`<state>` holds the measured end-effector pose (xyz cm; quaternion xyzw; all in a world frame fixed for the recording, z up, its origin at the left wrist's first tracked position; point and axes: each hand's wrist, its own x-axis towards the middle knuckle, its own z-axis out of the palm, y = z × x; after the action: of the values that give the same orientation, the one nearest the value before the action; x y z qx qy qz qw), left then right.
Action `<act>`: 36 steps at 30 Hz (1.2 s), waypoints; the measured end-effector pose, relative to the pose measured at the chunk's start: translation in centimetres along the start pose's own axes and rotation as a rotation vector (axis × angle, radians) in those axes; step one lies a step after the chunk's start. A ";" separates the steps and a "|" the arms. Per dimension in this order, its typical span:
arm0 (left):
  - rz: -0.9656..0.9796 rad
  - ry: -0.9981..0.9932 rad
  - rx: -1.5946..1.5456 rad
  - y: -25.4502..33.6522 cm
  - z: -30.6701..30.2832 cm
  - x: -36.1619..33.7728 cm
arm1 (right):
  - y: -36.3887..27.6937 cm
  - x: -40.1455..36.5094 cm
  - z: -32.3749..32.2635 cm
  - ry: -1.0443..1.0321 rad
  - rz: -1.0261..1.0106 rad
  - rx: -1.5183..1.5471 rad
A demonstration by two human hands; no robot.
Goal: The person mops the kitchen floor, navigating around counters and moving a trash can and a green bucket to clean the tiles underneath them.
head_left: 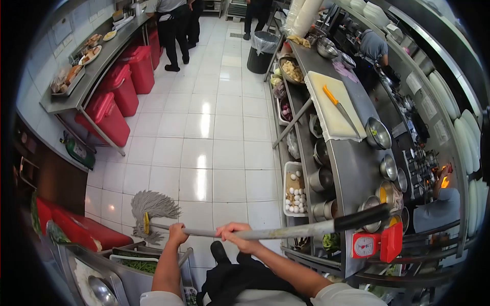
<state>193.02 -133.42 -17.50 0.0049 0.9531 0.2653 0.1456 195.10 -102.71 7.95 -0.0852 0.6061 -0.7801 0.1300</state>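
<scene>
A string mop lies across the view, held in both of my hands. Its grey mop head (148, 211) rests on the white tiled floor at the left, joined by a yellow clamp (146, 223). My left hand (177, 234) is wrapped round the mop handle (291, 230) close to the head. Farther along, my right hand (238, 236) grips the same handle near its middle. The black grip end (361, 217) reaches over the steel counter at the right, beside a red kitchen scale (364, 246).
A steel counter (352, 163) carries a cutting board (326, 84) with a yellow-handled knife (339, 104) and metal bowls. Eggs sit in a white crate (294, 178) below. Red bins (104, 115) stand under the left table. People (171, 25) stand at the back; another works beyond the counter.
</scene>
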 end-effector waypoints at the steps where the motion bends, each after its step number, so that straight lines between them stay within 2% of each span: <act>1: -0.016 0.031 0.048 -0.2 0.1 -0.2 | 0.5 -0.4 0.3 0.003 0.042 -0.014; 2: -0.035 0.037 0.008 -0.3 0.5 0.0 | 1.6 -0.9 0.2 -0.015 0.077 0.006; 4: -0.080 0.029 -0.064 -0.7 1.2 -1.1 | 1.4 -1.2 0.0 -0.041 -0.023 0.028; 5: -0.042 0.005 -0.101 -1.0 1.7 -2.6 | 1.1 -1.6 0.3 -0.051 -0.072 0.044; 6: 0.007 0.009 -0.142 -0.6 2.1 -2.8 | -1.2 -1.9 0.1 -0.012 -0.024 -0.018; 8: 0.118 0.061 -0.229 3.0 2.6 0.0 | -4.4 -1.4 -1.0 0.021 -0.114 0.019; 10: 0.099 0.067 -0.303 9.4 1.4 0.2 | -7.2 -2.1 -2.6 0.058 -0.165 0.024; 12: 0.226 0.082 -0.276 14.4 1.8 0.7 | -10.4 -2.7 -4.6 0.099 -0.234 0.006; 14: 0.236 0.058 -0.368 21.0 1.0 0.7 | -15.0 -3.8 -5.4 0.231 -0.220 -0.124; 18: 0.508 -0.021 -0.449 29.8 4.1 1.7 | -20.1 -5.7 -7.0 0.390 -0.586 -0.263; 19: 0.511 -0.060 -0.448 32.3 4.7 1.7 | -20.3 -6.9 -7.2 0.462 -0.637 -0.171; 20: 0.544 -0.110 -0.503 34.3 6.5 2.2 | -20.8 -7.7 -8.3 0.424 -0.684 -0.237; 21: 0.585 -0.137 -0.553 36.3 8.3 2.7 | -21.4 -8.2 -8.4 0.499 -0.709 -0.225; 22: 0.659 -0.245 -0.481 38.2 9.4 3.6 | -21.8 -8.5 -8.8 0.545 -0.717 -0.270; 23: 0.748 -0.231 -0.483 39.9 11.0 4.1 | -22.0 -9.0 -8.9 0.638 -0.712 -0.290; 24: 0.740 -0.322 -0.555 41.8 11.1 4.2 | -21.9 -9.4 -9.6 0.651 -0.720 -0.322; 25: 0.772 -0.443 -0.461 43.5 11.1 4.8 | -21.5 -9.6 -10.0 0.676 -0.746 -0.349; 26: 0.871 -0.395 -0.516 44.2 12.9 5.3 | -21.2 -9.8 -10.6 0.658 -0.755 -0.393; 27: 0.861 -0.465 -0.493 45.4 12.5 5.3 | -21.0 -10.0 -11.2 0.641 -0.765 -0.435; 32: 0.692 -0.429 -0.586 45.9 11.2 1.9 | -21.9 -11.9 -12.6 0.535 -0.702 -0.356; 36: 0.570 -0.367 -0.524 41.8 9.5 -0.9 | -22.0 -12.8 -11.7 0.448 -0.680 -0.234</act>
<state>193.71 -92.78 -3.81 0.2782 0.7721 0.5230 0.2300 201.66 -82.87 26.60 -0.1227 0.6413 -0.7036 -0.2804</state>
